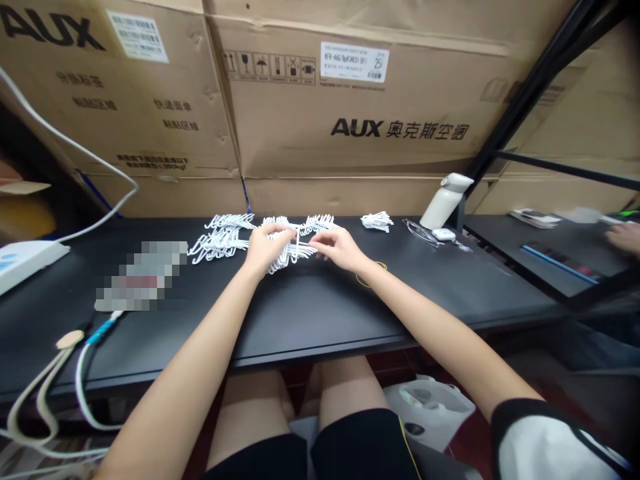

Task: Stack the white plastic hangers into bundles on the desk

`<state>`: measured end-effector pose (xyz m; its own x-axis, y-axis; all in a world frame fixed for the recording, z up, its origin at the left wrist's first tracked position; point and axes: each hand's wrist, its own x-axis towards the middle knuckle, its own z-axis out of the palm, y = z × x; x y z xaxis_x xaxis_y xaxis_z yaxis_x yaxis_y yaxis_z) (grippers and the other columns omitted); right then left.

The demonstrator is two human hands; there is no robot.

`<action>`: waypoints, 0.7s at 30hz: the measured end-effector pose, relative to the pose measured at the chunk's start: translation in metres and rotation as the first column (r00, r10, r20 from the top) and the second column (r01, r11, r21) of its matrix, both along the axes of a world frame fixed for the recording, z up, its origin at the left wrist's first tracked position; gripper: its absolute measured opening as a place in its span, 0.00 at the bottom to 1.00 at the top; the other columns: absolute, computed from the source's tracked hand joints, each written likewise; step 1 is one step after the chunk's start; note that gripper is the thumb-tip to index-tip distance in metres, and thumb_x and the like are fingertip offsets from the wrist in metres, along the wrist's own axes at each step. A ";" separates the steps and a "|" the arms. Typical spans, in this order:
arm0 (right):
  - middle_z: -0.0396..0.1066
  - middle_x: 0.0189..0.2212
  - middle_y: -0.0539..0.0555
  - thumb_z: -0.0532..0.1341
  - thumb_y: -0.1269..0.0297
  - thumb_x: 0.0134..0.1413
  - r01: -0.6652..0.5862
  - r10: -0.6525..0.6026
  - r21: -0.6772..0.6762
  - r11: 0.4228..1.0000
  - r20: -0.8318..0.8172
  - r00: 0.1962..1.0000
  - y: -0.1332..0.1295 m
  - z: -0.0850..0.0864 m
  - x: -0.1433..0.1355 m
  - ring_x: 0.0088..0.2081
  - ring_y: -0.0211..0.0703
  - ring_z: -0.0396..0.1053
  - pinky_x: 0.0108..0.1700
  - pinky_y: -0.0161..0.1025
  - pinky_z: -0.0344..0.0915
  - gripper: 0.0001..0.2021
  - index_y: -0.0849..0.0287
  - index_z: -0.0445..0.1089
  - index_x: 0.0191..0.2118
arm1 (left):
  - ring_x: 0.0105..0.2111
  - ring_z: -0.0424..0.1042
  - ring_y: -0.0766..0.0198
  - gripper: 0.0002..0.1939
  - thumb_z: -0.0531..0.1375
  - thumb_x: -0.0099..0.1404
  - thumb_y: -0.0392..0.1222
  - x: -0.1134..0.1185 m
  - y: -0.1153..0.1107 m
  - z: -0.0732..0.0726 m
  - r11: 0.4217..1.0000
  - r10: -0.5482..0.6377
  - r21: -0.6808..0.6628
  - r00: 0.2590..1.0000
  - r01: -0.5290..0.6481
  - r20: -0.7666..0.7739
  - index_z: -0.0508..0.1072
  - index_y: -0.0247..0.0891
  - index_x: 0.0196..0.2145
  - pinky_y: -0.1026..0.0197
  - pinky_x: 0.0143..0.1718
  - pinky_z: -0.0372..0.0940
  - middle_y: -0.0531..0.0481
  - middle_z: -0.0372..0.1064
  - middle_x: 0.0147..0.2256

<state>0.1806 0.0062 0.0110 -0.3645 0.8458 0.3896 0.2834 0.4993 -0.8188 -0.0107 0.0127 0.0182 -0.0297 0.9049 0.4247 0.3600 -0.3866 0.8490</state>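
White hooks, thin with bent ends, lie in several bundles on the black table point(310, 313). My left hand point(266, 248) is closed around part of a bundle of white hooks point(280, 263) near the table's middle. At the bundle's right end, my right hand point(343, 248) has thumb and fingertips pinched together at the tips of the hooks; whether it grips one is too small to tell. To the left lies another bundle point(217, 245), and one more bundle point(377, 221) sits apart on the right. Yellow rubber bands point(373, 275) lie beside my right wrist.
Large cardboard boxes point(350, 153) stand behind the table. At the back right are a white bottle point(443, 203), glasses point(423, 233) and a small white case point(443, 235). A blurred-out device point(145, 277) with a cable lies left. Another person's hand point(625, 237) shows at far right.
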 end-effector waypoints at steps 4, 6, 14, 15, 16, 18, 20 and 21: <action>0.73 0.23 0.53 0.63 0.61 0.50 -0.063 0.045 -0.210 0.976 -0.089 0.995 0.003 0.002 0.001 0.26 0.39 0.71 0.25 0.33 0.65 0.09 0.62 0.72 0.28 | 0.38 0.73 0.55 0.08 0.62 0.54 0.44 -0.002 0.001 0.000 0.999 -0.018 0.028 1.000 0.018 -0.004 0.77 0.39 0.22 0.58 0.47 0.62 0.49 0.76 0.29; 0.74 0.23 0.53 0.63 0.61 0.50 -0.066 0.030 -0.266 0.962 -0.135 0.990 0.003 0.002 0.000 0.26 0.38 0.72 0.25 0.31 0.65 0.08 0.62 0.73 0.29 | 0.38 0.73 0.55 0.10 0.62 0.54 0.46 -0.002 0.001 0.000 1.000 -0.015 0.027 1.000 0.015 -0.003 0.77 0.39 0.23 0.57 0.47 0.62 0.49 0.76 0.29; 0.76 0.27 0.54 0.64 0.65 0.51 -0.028 -0.076 -0.446 0.894 -0.214 0.974 -0.008 0.003 -0.009 0.31 0.39 0.76 0.26 0.28 0.65 0.06 0.63 0.73 0.31 | 0.38 0.73 0.54 0.14 0.64 0.54 0.52 0.000 0.003 -0.004 1.000 0.017 0.008 0.998 -0.018 0.065 0.77 0.38 0.26 0.56 0.47 0.63 0.47 0.76 0.29; 0.76 0.27 0.54 0.64 0.65 0.51 -0.030 -0.071 -0.446 0.895 -0.208 0.975 -0.009 0.003 -0.010 0.32 0.39 0.77 0.26 0.28 0.65 0.06 0.63 0.73 0.31 | 0.38 0.73 0.55 0.13 0.64 0.53 0.52 0.000 0.002 -0.004 1.000 0.011 -0.005 0.997 -0.010 0.079 0.77 0.38 0.25 0.56 0.46 0.63 0.47 0.76 0.29; 0.77 0.27 0.54 0.64 0.64 0.51 -0.029 -0.069 -0.438 0.898 -0.206 0.976 -0.009 0.004 -0.009 0.32 0.40 0.77 0.26 0.28 0.65 0.06 0.63 0.73 0.31 | 0.38 0.73 0.55 0.13 0.64 0.53 0.51 0.001 0.002 -0.004 1.000 0.006 -0.019 0.995 -0.004 0.097 0.77 0.38 0.25 0.56 0.46 0.63 0.47 0.76 0.29; 0.76 0.27 0.54 0.64 0.64 0.50 -0.017 -0.075 -0.411 0.911 -0.205 0.976 -0.008 0.005 -0.008 0.31 0.40 0.77 0.26 0.28 0.64 0.07 0.63 0.73 0.31 | 0.38 0.73 0.54 0.13 0.65 0.52 0.51 0.002 0.002 -0.003 0.999 0.005 -0.045 0.991 0.001 0.131 0.77 0.37 0.24 0.57 0.46 0.63 0.47 0.76 0.30; 0.76 0.26 0.54 0.65 0.62 0.49 -0.001 -0.079 -0.370 0.929 -0.201 0.976 -0.006 0.006 -0.006 0.31 0.41 0.76 0.25 0.29 0.64 0.08 0.63 0.73 0.31 | 0.38 0.73 0.54 0.13 0.65 0.52 0.50 0.002 0.002 -0.003 0.997 0.014 -0.076 0.987 -0.002 0.161 0.77 0.37 0.24 0.56 0.45 0.64 0.46 0.76 0.30; 0.76 0.25 0.54 0.66 0.61 0.48 0.008 -0.080 -0.343 0.939 -0.195 0.977 -0.004 0.006 -0.004 0.30 0.41 0.76 0.25 0.30 0.65 0.09 0.63 0.73 0.30 | 0.37 0.73 0.54 0.13 0.65 0.52 0.50 0.002 0.002 -0.004 0.996 0.017 -0.091 0.985 -0.001 0.173 0.77 0.37 0.25 0.56 0.44 0.64 0.46 0.76 0.30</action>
<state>0.1763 0.0017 0.0171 -0.2675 0.9535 0.1386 0.1083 0.1727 -0.9790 -0.0086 0.0149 0.0146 -0.1042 0.9386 0.3290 0.2072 -0.3031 0.9302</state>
